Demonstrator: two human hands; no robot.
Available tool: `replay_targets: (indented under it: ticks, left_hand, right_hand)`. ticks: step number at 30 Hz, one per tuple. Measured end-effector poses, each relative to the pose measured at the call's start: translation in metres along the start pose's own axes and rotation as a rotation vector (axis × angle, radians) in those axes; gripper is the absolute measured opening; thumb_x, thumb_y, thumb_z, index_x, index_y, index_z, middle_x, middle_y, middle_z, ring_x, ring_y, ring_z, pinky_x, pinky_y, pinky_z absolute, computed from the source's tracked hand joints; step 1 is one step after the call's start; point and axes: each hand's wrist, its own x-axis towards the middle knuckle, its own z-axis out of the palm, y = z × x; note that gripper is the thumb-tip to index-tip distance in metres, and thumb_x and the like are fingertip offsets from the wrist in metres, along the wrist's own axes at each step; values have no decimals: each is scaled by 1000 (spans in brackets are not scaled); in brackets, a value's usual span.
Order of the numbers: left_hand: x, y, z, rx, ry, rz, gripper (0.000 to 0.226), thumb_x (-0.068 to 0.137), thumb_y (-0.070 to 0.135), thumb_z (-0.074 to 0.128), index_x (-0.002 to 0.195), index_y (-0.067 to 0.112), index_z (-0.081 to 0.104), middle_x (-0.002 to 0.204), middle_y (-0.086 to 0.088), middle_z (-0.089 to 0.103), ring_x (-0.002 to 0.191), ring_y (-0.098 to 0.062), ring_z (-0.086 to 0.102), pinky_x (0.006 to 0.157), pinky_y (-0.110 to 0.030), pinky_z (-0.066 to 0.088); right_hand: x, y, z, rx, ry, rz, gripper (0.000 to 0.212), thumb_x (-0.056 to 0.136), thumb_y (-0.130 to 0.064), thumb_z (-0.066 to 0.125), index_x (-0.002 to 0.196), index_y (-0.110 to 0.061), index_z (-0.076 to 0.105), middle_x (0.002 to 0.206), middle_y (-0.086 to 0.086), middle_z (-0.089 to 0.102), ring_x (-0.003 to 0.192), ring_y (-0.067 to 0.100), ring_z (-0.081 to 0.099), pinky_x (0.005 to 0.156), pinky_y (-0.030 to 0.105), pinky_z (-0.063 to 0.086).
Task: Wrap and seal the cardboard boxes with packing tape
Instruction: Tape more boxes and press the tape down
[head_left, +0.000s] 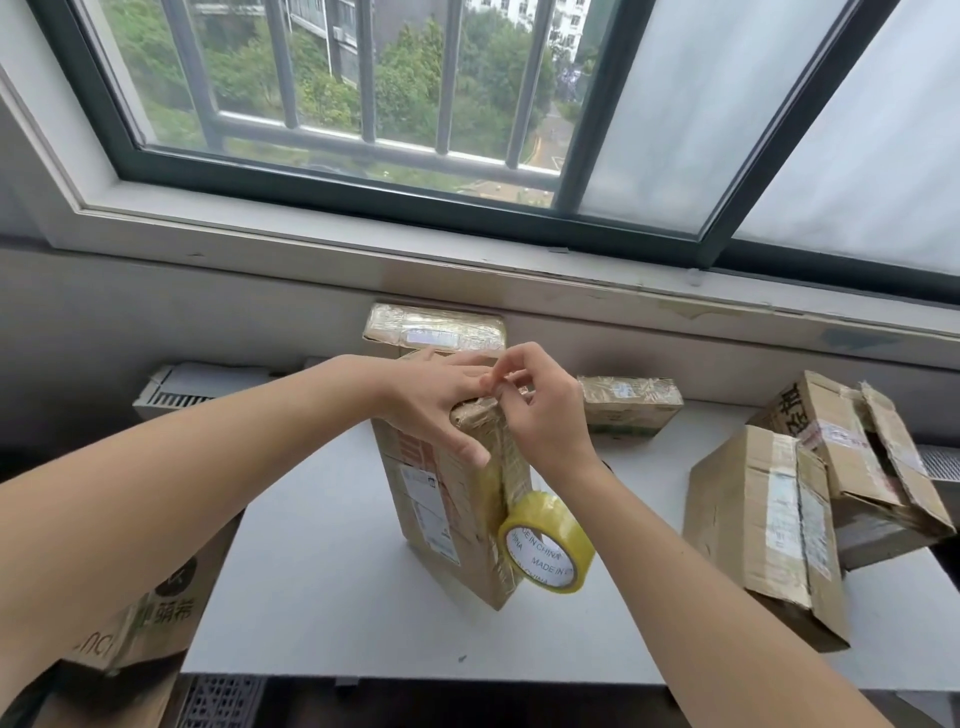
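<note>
Barred window (363, 104) glass fills the background above a white table (322, 571). At the table's middle a tall cardboard box (441, 499) stands on end, crumpled and glossy with tape, its white labels too blurred to read. A yellow tape roll (545, 543) hangs against its right side, core printed "MADE IN CHINA". The left hand (441, 400) lies flat on the box top, fingers straight; the right hand (540, 410) pinches the tape strip (493, 480) at the top edge

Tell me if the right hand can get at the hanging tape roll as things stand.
Probably yes. The tape roll hangs against the upright box just below the right hand, nothing between them. Its fingers pinch the strip at the box's top, so they must let go first.
</note>
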Motion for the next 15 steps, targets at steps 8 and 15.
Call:
replay_targets:
  ticks: [8,15]
  left_hand:
    - [-2,7,13,-65,150,20,107,72,91,42,161,33,24,166,16,26,153,-12,25,127,-55,-3]
    - [-11,-7,21,-394,244,-36,155,51,82,82,163,29,-11,168,8,21,154,-11,18,127,-38,22]
  right_hand:
    - [7,-6,0,-9,-93,103,13,89,-13,77,88,-16,65,83,-9,68,75,9,64,67,19,51]
    - [17,-16,8,-85,-156,150,14,87,-16,79,83,-17,65,80,-10,67,73,7,61,69,17,48]
